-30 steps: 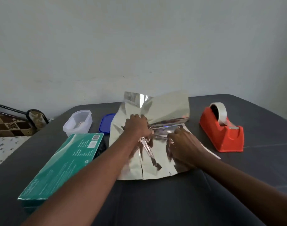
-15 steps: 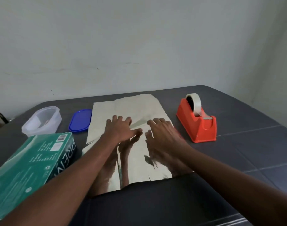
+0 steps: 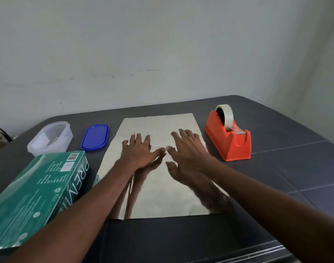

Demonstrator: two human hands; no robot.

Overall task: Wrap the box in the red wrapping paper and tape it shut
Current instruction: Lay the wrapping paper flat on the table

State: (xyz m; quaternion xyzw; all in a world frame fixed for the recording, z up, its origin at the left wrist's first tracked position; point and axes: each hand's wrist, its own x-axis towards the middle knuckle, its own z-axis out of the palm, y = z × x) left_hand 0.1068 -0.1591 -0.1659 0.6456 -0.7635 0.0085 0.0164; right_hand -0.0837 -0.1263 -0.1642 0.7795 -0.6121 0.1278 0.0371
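I see both hands laid flat on the wrapping paper [image 3: 158, 186], which lies spread out on the dark grey table [image 3: 276, 186] with its shiny silver side up, so that the forearms are mirrored in it. My left hand [image 3: 140, 152] rests palm down on the sheet with its fingers straight and a little spread, holding nothing. My right hand [image 3: 187, 149] lies just beside it in the same way, fingers straight and fanned, also holding nothing; the two thumbs nearly meet over the middle of the sheet. No red shows on the upper face of the paper. The box [image 3: 37, 194], green with white print and a barcode label, sits on the table just to the left of the sheet, near its front left corner and under my left forearm, and it is apart from both hands. To the right of the paper stands an orange-red tape dispenser [image 3: 228, 141] with a pale roll of tape [image 3: 226, 115] on it, close to the sheet's far right edge. Left of the paper's far end lies a blue lid [image 3: 95, 137], flat on the table, and further left a clear plastic tub [image 3: 51, 138]. A plain pale wall [image 3: 162, 44] rises behind the table.
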